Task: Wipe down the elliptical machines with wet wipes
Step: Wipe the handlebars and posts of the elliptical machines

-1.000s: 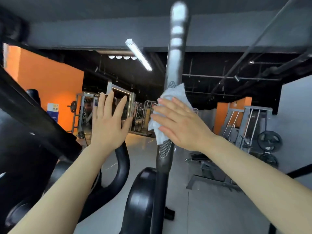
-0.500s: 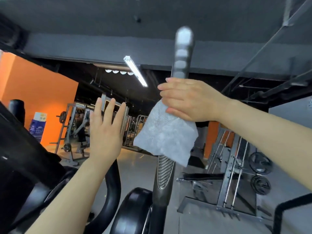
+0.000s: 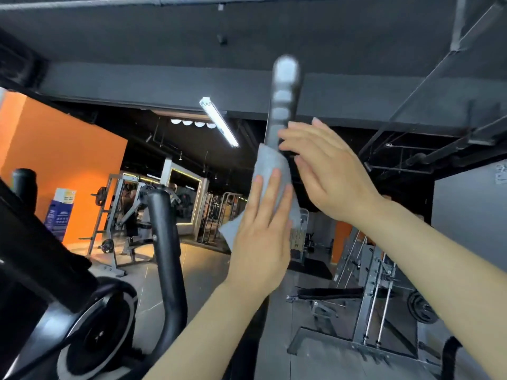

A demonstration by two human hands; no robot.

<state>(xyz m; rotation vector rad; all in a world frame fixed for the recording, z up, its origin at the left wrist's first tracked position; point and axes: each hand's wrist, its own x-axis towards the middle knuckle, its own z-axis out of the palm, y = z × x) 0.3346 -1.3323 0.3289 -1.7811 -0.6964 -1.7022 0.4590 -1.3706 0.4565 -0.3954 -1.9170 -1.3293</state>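
Grey wet wipe (image 3: 270, 171) draped on the handlebar (image 3: 284, 91) — pressed under the flat-fingered left hand (image 3: 262, 237); right hand (image 3: 326, 171) open beside.

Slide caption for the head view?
Left hand presses wet wipe against elliptical handle; right hand open beside it.

A gym: weight racks (image 3: 115, 215) with plates, a bench (image 3: 329, 293) and an elliptical machine (image 3: 104, 333) on the floor.
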